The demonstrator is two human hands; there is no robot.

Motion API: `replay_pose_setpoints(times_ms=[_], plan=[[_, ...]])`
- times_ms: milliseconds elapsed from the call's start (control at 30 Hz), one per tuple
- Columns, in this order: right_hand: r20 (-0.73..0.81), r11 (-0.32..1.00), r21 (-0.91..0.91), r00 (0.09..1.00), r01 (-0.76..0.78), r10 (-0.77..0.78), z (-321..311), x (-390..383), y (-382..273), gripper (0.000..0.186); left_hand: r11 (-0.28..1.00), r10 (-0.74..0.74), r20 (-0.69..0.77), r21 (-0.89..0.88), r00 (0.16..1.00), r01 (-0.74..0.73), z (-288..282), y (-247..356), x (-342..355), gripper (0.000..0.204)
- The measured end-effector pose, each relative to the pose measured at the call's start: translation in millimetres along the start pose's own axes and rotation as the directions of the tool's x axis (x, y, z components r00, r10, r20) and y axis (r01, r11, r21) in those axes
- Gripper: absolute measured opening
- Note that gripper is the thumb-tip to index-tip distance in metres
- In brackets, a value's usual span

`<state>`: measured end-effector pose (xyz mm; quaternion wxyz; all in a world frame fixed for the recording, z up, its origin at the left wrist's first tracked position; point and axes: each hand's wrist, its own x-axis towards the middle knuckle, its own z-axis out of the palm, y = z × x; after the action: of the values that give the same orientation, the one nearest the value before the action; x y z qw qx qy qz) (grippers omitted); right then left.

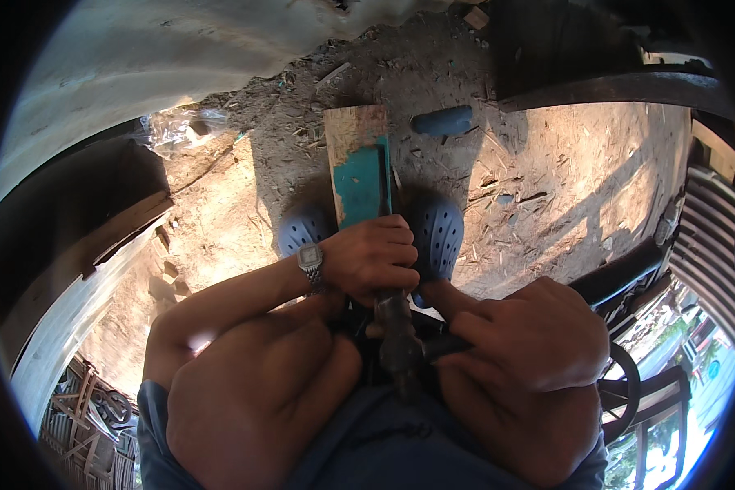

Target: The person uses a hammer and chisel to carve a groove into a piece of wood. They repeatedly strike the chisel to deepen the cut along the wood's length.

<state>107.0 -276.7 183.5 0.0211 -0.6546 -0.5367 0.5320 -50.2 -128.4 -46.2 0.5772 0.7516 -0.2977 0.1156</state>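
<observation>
My left hand [371, 257], with a watch [309, 258] at its wrist, is wrapped around what looks like a chisel [384, 175]. The dark blade runs along the right side of a wooden board [356, 126] partly covered in flaking teal paint. My right hand [535, 335] is closed on the handle of a hammer [402, 347], whose dark head is beside the chisel's near end. Whether they touch I cannot tell. The board's lower part is hidden behind my left hand.
Blue-grey clogs [441, 237] are on my feet at either side of the board. Wood chips litter the dirt ground [547, 171], where a flat bluish piece [442, 121] lies. A light sheet [163, 49] hangs at upper left; corrugated metal [706, 245] stands at right.
</observation>
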Motion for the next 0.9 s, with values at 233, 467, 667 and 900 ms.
replay_pose_setpoints(times_ms=[233, 467, 667, 900], plan=[[0.083, 0.993, 0.106, 0.995, 0.047, -0.056, -1.3, 2.2, 0.6, 0.036, 0.999, -0.003, 0.038, -0.039, 0.999, 0.005, -2.8, 0.1, 0.5, 0.029], [0.073, 0.978, 0.075, 0.977, 0.196, -0.202, 10.5, -0.7, 0.8, 0.036, 0.998, -0.024, 0.019, -0.049, 1.0, 0.025, -9.6, 5.5, 13.2, 0.021], [0.066, 0.966, 0.041, 0.964, 0.254, -0.257, 20.5, -5.4, -2.5, 0.035, 1.0, -0.02, 0.006, 0.011, 1.0, 0.02, -0.3, 5.5, 11.7, 0.022], [0.054, 0.959, 0.029, 0.957, 0.284, -0.285, 29.2, -8.9, -0.6, 0.035, 0.999, -0.05, -0.01, -0.004, 0.999, 0.05, 0.9, 6.9, 18.2, 0.02]])
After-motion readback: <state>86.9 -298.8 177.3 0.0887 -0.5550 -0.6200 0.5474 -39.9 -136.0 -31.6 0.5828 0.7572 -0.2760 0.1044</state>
